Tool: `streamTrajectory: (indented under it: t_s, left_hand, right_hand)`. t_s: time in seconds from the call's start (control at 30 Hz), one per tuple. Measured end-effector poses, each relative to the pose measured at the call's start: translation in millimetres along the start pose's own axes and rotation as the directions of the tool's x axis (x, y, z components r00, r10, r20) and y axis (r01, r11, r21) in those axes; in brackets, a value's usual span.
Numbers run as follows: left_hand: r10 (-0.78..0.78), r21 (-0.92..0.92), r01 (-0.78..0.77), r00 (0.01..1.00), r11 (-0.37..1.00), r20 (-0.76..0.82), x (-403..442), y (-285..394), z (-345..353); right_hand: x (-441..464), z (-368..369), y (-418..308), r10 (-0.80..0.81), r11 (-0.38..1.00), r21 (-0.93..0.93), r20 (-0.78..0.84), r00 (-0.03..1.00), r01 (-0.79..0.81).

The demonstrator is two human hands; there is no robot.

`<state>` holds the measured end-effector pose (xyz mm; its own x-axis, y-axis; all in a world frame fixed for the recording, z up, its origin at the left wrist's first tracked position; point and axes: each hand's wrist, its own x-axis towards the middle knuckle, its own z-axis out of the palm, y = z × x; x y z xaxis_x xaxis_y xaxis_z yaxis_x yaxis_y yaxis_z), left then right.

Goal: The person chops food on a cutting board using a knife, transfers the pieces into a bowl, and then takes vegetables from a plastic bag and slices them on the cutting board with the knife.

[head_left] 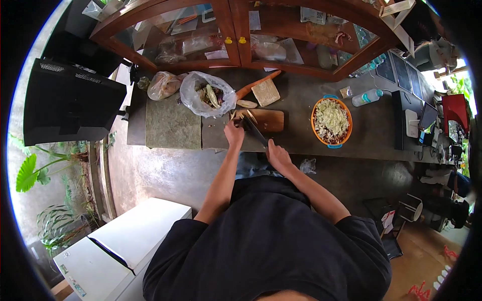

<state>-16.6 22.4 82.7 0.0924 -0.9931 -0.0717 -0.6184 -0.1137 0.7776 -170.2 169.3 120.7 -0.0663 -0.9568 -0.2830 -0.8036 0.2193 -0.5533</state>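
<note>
My right hand (277, 155) grips the handle of a kitchen knife (257, 132), its dark blade slanting up and left over the wooden cutting board (273, 120). At the board's left end, the bent fingers of my left hand (234, 132) close around a pale food piece, mostly hidden by the fingers. Pale cut strips (252, 117) lie beside the blade. Just beyond the board are an oblong pale piece (246, 104), a speckled pale block (266, 93) and a long carrot (258, 84).
An open plastic bag (188, 100) with food scraps stands left of the board, near another filled bag (164, 85). An orange basin (313, 120) of chopped food sits right, near a bottle (367, 97). A glass-doored cabinet (241, 30) borders the counter's back.
</note>
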Motion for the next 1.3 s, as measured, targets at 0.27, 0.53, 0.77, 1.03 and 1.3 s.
streamTrajectory:
  t_s: [0.27, 0.53, 0.77, 1.03, 1.3]
  left_hand:
    - [-0.014, 0.005, 0.014, 1.0, 1.0, -0.006, -3, 6, -3]
    - [0.05, 0.031, -0.05, 0.999, 0.998, -0.007, -3, 1, -3]
    - [-0.002, 0.015, 0.002, 1.0, 1.0, 0.017, 1, -6, 1]
    - [-0.057, -0.055, 0.06, 0.997, 0.997, 0.042, -1, 2, -3]
    - [-0.055, 0.069, 0.053, 0.998, 0.996, 0.021, 2, 10, -4]
  right_hand:
    - [2, -4, -1, 0.015, 0.999, -0.033, -0.015, 1.0, -0.016]
    - [-1, -12, 3, -0.001, 1.0, -0.029, -0.082, 0.997, -0.002]
    - [-2, -19, -1, -0.013, 1.0, 0.02, -0.12, 0.993, 0.015]
    - [2, -19, -10, -0.047, 0.999, 0.006, -0.151, 0.987, 0.049]
    - [4, -17, -2, 0.017, 0.999, 0.036, -0.073, 0.997, -0.015]
